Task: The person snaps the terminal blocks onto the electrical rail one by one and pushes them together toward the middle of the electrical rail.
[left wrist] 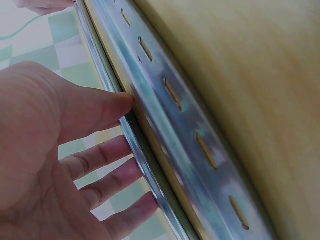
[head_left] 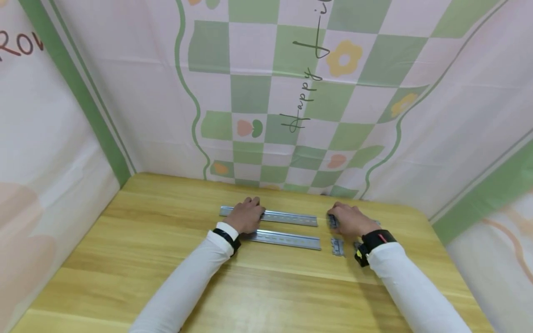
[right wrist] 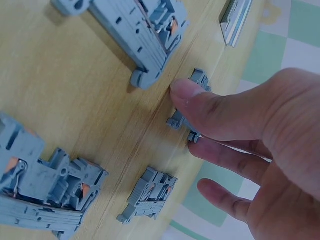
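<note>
Two slotted metal DIN rails lie roughly parallel on the wooden table. My left hand [head_left: 245,216] grips the far rail [head_left: 291,218]; in the left wrist view the thumb [left wrist: 117,104] is on its near edge and the fingertips [left wrist: 150,200] on its far edge. The near rail [head_left: 287,238] lies just below that hand. My right hand [head_left: 353,219] pinches a grey terminal block [head_left: 333,221] between thumb and fingers, partly hidden by the thumb in the right wrist view. Three more grey terminal blocks, one of them [right wrist: 150,194], lie around it, some showing orange parts.
The wooden table [head_left: 250,286] extends toward me, its back edge against a curtain [head_left: 250,92] with green checks. More curtain hangs at both sides. One terminal block [head_left: 337,247] lies just right of the near rail's end; another is partly covered by the right wrist strap.
</note>
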Demonstrator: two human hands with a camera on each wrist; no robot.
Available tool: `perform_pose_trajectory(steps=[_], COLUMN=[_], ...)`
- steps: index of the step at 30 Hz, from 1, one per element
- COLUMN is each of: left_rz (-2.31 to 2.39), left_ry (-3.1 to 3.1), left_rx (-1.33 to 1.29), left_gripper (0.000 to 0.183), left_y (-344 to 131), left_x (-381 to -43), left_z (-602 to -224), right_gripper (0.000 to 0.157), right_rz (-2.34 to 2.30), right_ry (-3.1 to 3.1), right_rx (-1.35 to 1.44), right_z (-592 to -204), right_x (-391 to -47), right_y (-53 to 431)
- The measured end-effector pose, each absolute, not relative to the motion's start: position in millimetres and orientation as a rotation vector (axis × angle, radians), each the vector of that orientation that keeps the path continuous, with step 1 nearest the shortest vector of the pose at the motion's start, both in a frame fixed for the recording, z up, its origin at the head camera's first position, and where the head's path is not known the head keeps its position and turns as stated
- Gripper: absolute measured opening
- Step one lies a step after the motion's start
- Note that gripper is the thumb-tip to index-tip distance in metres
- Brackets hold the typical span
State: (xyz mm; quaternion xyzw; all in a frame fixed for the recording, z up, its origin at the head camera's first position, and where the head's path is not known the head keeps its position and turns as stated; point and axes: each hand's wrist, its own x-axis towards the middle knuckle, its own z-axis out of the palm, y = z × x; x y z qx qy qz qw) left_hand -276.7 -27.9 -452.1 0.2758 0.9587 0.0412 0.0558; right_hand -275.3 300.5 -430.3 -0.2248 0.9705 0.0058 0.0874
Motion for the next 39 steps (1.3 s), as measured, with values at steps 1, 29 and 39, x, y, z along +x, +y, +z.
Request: perform_pose_trajectory(steps=[1,29,39], left_rz=[0.126,0.096,0.101], left_ry=[2.91,2.911,2.919], left_rx=[0.834,0.838,0.852], left_gripper=[0.035,0.033,0.031], left_y=[-27.7,-26.9,-27.6], left_x=[-276.6,-272.0,-271.4], left_z=[-451.8,-449.5,-447.6], right_gripper=[0.045,0.052,0.059], right_rz=[0.019,-0.04,-0.092], right_ry=[2.891,2.922,2.964], right_rx=[-0.673,-0.661,-0.729], right_z=[-430.0,-418.9,-412.4], right_x=[-275.4,-268.2,-265.4], right_y=[300.6,297.9,295.8])
